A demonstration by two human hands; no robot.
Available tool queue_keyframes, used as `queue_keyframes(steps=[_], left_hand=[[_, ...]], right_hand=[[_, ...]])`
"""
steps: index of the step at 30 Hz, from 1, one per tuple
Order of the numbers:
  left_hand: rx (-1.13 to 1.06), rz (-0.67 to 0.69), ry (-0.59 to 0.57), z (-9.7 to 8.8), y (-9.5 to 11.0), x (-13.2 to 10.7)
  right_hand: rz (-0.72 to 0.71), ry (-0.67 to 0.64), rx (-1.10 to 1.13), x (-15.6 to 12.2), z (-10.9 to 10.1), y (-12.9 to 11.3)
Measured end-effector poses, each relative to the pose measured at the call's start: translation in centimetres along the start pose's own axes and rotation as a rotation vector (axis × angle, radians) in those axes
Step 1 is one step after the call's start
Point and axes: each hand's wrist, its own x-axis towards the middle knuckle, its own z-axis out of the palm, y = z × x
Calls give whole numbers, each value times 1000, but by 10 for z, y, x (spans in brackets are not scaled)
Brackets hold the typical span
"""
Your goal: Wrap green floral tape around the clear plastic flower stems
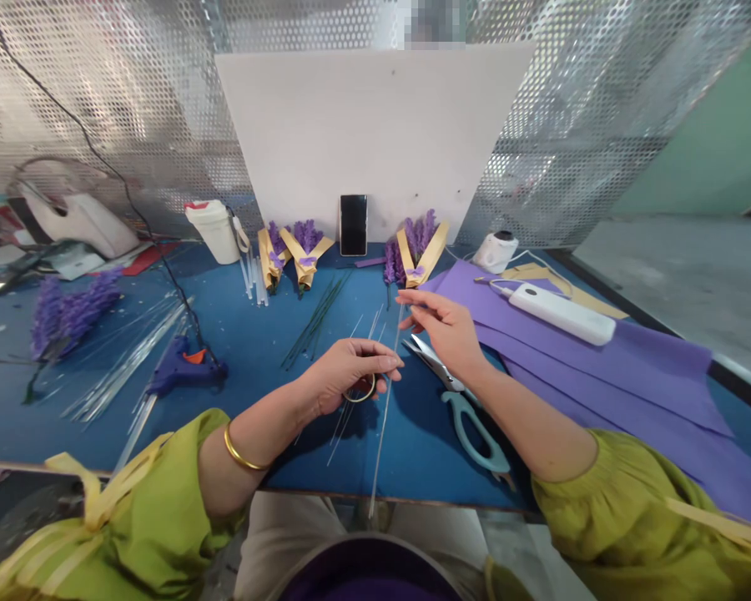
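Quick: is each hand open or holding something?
Left hand: closed, pinching a thin strand, holding a pale ring.
Right hand: near strand's upper end; grip unclear.

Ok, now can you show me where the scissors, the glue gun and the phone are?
Scissors (pixel 454 385): head view, where the blades meet the handles.
Glue gun (pixel 178 374): head view, on its body.
Phone (pixel 354 225): head view, middle of its dark screen.

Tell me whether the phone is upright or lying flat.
Upright: the phone stands on a short edge in front of the white board, its dark front facing outward.
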Motion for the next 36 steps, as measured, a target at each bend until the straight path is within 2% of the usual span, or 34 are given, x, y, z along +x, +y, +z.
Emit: queue_keyframes(steps=[4,7,10,13,16,20,23,25,31,36], left_hand=[[7,-9,12,1,1,-1],[7,-7,26,1,2,0],[-5,6,34,1,1,0],[1,10,29,1,-2,1],[25,-1,-4,0,-5,2],[3,-2,12,-1,-4,3],[-102,-10,37,-4,1,4],[-144,5,41,-5,4,4],[-31,174,133,-4,6,1],[59,294,216,2,8,-2]], right_hand=[[2,-4,6,-1,0,1],[35,40,78,-1,-1,-1],[193,63,207,-2,-1,-3],[365,-63,343,-5,2,-7],[444,-150,469,-8,5,-9],[510,-35,547,-4,2,-11],[474,73,554,0,-4,-16],[426,86,535,1,-7,-21],[314,-35,421,-4,-16,-42],[44,-81,264,-12,-39,-76]])
